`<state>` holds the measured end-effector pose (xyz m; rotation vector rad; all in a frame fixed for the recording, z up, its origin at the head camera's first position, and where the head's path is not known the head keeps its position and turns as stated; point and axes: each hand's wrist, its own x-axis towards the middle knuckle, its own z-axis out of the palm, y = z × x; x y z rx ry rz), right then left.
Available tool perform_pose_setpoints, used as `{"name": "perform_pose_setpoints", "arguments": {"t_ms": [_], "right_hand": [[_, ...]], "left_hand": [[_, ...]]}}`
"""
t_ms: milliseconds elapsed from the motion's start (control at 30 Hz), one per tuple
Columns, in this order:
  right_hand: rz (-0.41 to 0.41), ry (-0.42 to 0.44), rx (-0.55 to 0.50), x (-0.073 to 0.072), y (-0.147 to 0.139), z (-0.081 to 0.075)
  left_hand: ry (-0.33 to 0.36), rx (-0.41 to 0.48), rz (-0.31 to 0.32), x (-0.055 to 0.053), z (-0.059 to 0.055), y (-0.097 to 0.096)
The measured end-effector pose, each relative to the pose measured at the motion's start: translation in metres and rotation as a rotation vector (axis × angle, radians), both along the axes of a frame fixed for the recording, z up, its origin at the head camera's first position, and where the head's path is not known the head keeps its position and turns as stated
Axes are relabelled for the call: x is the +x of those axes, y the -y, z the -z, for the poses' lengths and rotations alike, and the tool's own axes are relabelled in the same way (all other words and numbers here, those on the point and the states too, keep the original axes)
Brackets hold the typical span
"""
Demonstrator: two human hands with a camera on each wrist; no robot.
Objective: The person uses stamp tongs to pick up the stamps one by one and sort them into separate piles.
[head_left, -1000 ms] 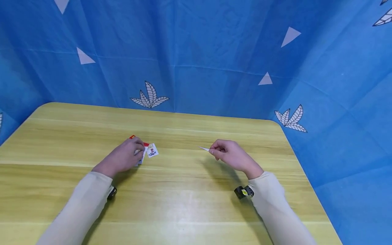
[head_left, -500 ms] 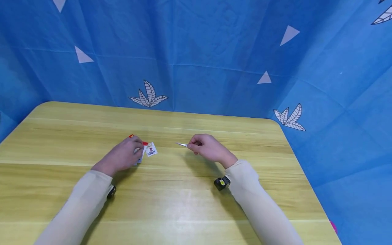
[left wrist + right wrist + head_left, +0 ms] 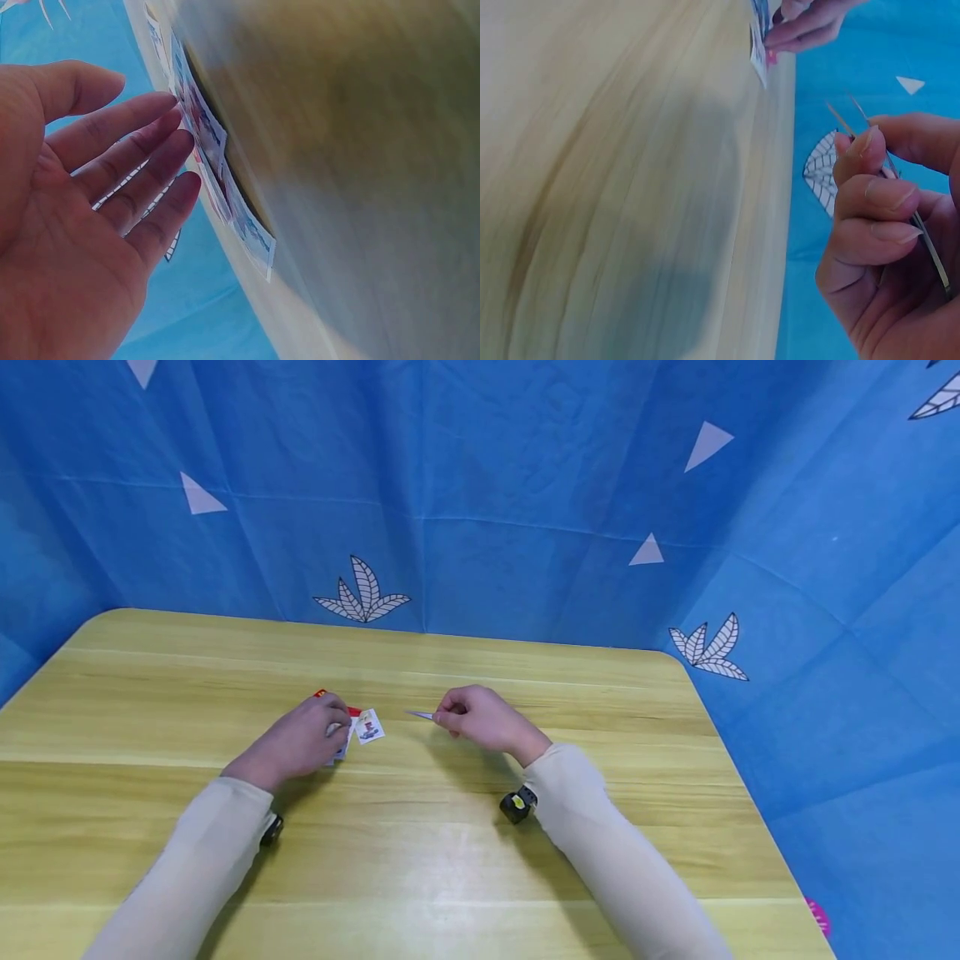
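Observation:
Metal tweezers point(image 3: 934, 255) are in my right hand point(image 3: 483, 720), pinched between thumb and fingers. Their two thin tips stand apart in the right wrist view and point left in the head view, toward a small white picture card point(image 3: 370, 727). My left hand point(image 3: 303, 735) lies over several such cards, its fingers straight in the left wrist view. There its fingertips rest right at the edge of the overlapping cards point(image 3: 206, 127). A red strip point(image 3: 355, 712) shows just past the left fingers, and the left hand hides part of the pile.
The wooden table point(image 3: 420, 827) has rounded far corners. A blue curtain point(image 3: 480, 485) with white triangles and leaf prints hangs behind it and along the right side. Each wrist carries a black camera, such as the right wrist camera point(image 3: 516, 806).
My right hand has moved left with the tweezers, bringing their tips close to the small picture card. The left hand has stayed in place over the cards.

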<state>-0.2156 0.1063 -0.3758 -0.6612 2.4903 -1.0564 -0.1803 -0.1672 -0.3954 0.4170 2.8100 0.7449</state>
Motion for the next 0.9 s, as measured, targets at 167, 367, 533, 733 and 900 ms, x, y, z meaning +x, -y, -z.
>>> {"name": "perform_pose_setpoints", "arguments": {"t_ms": [167,367,533,733,900], "right_hand": [[-0.012,0.004,0.012,-0.002,0.013,-0.004],[-0.029,0.034,-0.008,-0.003,0.028,-0.009],[-0.017,0.041,-0.003,-0.005,0.038,-0.004],[0.009,0.011,0.086,-0.006,0.048,0.003],[0.027,0.033,0.092,-0.009,0.055,0.005]], "left_hand": [[-0.002,0.01,0.003,0.0,0.001,0.0],[-0.008,0.015,0.007,-0.001,0.0,0.001],[-0.011,0.008,0.011,-0.001,0.001,0.002],[-0.02,0.032,0.017,-0.001,0.002,0.001],[-0.022,0.031,0.011,-0.002,0.0,-0.001]]}}
